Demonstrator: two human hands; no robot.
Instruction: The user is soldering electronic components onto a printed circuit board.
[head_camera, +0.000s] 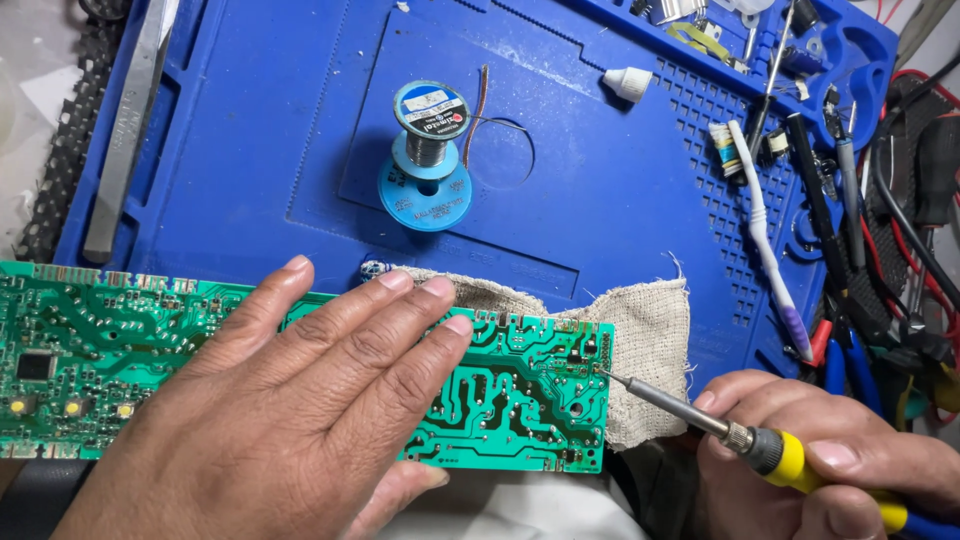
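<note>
Your left hand (300, 400) lies flat, fingers spread, pressing the green circuit board (510, 395) onto a cloth (650, 330) on the blue mat (250, 150); your right hand (830, 460) grips a soldering iron (700, 415), tip touching the board's right edge

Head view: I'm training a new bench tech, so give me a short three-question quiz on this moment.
1. True or false: the left hand lies flat on the green circuit board.
2. What does the tip of the soldering iron in the right hand touch? A) the solder spool B) the board's upper right corner C) the toothbrush
3. What lies under the board's right end?

Key
1. True.
2. B; the solder spool and the toothbrush lie apart on the blue mat.
3. A beige cloth.
</note>
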